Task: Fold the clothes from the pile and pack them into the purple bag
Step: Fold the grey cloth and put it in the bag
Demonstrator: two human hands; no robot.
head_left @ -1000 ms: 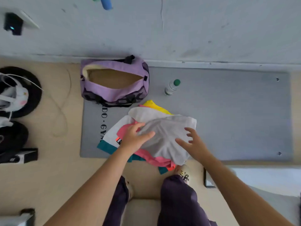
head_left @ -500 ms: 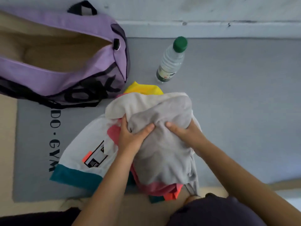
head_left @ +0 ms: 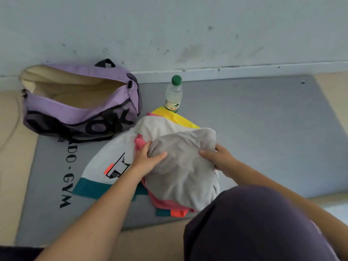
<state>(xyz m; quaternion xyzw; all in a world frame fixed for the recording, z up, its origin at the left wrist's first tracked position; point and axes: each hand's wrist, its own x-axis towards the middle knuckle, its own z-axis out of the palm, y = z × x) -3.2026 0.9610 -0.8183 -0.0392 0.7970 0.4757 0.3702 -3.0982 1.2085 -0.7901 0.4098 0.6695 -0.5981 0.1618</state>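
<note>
At 10 o'clock from the pile sits the purple bag [head_left: 79, 110], its top gaping wide so you see the cream lining, with black lettering across its near side; its right end rests on the grey mat [head_left: 263, 129], whose black printed letters run along the left edge. Just below and right of the bag lies a white shirt [head_left: 105, 161] with a teal hem and a small black and orange print, spread flat under the rest of the clothes pile. Your left hand [head_left: 146, 161] is clenched on the left edge of the grey garment [head_left: 184, 166], thumb on top and fingers tucked beneath, right beside a pink piece [head_left: 140, 144] that peeks out from under it. The grey garment is the top of the pile, bunched and lifted slightly between your 2 hands. At 12 o'clock from the pile a yellow piece [head_left: 175, 117] sticks out, and just beyond it stands 1 clear water bottle [head_left: 173, 95] with a green cap, upright near the wall. Your right hand [head_left: 218, 159] grips the garment's right edge, thumb over the cloth. At 5 o'clock your knee in dark purple trousers [head_left: 259, 223] covers the pile's near corner.
</note>
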